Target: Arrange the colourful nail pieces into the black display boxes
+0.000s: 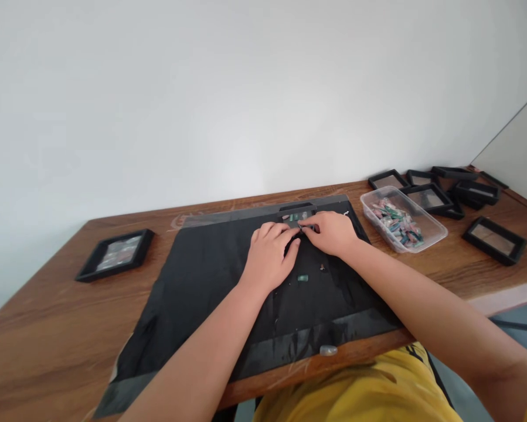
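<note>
My left hand (269, 255) and my right hand (331, 231) meet over a small black frame (297, 209) near the back of the black mat (214, 275). Small green, pink and clear pieces (295, 217) sit in a row inside that frame. The fingers of my right hand are pinched at its near edge, around something too small to make out. Close against them, my left index finger and thumb are drawn together; what lies between them is hidden. A green piece (303, 278) and a tiny brownish bit (322, 268) rest on the mat nearer me.
Right of the mat stands a clear plastic tub (434, 231) of many coloured pieces. Several black frames (430, 197) are piled behind it, and another frame (495, 239) lies to its right. At left is a filled frame (115, 255). A clear oval item (328, 350) sits at the front edge.
</note>
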`<state>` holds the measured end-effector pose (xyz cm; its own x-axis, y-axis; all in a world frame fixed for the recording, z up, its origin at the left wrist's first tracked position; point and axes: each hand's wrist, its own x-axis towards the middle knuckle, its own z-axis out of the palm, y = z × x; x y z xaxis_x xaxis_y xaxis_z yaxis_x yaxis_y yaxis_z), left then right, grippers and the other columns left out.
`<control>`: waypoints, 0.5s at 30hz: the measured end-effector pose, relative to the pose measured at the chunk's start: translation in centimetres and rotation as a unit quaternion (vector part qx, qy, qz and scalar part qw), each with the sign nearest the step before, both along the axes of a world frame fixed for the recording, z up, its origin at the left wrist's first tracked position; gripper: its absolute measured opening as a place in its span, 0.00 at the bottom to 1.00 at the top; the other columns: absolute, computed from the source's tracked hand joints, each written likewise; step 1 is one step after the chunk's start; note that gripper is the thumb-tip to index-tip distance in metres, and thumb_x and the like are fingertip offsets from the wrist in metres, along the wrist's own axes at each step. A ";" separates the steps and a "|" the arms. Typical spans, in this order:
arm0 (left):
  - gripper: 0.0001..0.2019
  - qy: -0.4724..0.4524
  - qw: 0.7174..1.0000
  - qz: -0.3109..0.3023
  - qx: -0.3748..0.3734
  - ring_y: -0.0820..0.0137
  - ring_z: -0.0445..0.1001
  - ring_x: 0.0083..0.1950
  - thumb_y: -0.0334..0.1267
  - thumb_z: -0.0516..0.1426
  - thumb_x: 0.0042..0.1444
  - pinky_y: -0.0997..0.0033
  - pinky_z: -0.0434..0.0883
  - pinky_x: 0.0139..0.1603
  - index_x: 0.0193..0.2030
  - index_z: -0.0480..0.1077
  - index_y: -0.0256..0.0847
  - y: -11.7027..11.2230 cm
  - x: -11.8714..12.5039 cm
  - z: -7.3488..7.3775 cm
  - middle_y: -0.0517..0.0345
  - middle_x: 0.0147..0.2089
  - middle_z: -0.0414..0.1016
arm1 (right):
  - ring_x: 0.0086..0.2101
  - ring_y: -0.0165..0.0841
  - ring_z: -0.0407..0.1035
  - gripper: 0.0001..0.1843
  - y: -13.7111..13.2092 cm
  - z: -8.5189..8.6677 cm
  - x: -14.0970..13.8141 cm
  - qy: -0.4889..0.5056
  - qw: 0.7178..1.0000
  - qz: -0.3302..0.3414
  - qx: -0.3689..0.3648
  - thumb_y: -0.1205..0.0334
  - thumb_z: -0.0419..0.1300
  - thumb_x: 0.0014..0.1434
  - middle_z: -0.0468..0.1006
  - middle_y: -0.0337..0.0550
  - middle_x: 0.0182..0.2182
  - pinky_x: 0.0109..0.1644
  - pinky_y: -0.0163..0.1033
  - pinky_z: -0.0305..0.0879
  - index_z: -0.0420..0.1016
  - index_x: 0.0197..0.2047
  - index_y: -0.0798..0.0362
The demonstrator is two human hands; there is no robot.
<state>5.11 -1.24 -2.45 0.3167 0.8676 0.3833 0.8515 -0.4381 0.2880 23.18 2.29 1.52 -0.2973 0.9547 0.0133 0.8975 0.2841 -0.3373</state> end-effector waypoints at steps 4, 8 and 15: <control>0.18 0.004 1.000 0.011 0.013 0.50 0.71 0.60 0.41 0.52 0.70 0.47 0.70 0.58 0.56 0.81 0.42 0.0 0.0 0.1 0.45 0.54 0.81 | 0.53 0.42 0.78 0.18 -0.1 0.1 -0.1 -0.007 1.000 0.005 0.006 0.55 0.59 0.71 0.85 0.45 0.51 0.55 0.43 0.72 0.84 0.59 0.41; 0.18 -0.042 0.997 0.053 0.038 0.50 0.73 0.58 0.44 0.54 0.67 0.46 0.70 0.58 0.54 0.81 0.42 0.0 -0.4 0.3 0.46 0.54 0.81 | 0.52 0.42 0.77 0.18 -0.1 0.0 -0.1 -0.001 1.000 0.006 0.012 0.56 0.59 0.70 0.85 0.45 0.50 0.55 0.42 0.70 0.84 0.59 0.42; 0.15 -0.070 0.992 0.106 0.022 0.50 0.74 0.57 0.42 0.53 0.66 0.45 0.71 0.57 0.47 0.82 0.44 0.1 -1.1 0.4 0.47 0.52 0.82 | 0.50 0.41 0.77 0.16 0.2 -0.6 -0.1 0.025 0.999 -0.002 0.032 0.59 0.61 0.68 0.84 0.46 0.47 0.53 0.42 0.70 0.85 0.56 0.45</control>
